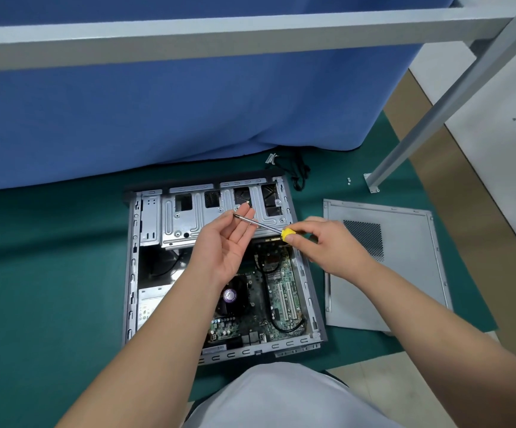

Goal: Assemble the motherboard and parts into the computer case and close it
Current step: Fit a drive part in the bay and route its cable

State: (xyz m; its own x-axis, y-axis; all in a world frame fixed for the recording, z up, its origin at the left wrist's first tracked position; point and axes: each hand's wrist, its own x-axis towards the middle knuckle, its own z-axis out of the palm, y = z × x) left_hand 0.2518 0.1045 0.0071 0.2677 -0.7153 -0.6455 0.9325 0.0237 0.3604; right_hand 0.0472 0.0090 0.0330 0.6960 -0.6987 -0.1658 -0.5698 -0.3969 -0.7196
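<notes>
One open case (133, 273) holds one motherboard (281, 291); one side panel (405, 273) lies beside it. The right hand (330, 245) grips one screwdriver (287, 233); the left hand (228, 239) lies open, palm up, its fingertips touching the shaft. No writing is legible.

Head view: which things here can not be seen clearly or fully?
- Screwdriver tip: too small, lost against left hand fingers.
- Motherboard left part: hidden by the left forearm.
- Two small parts on the green mat: too small to identify.
- Screwdriver handle: mostly covered by right hand.
</notes>
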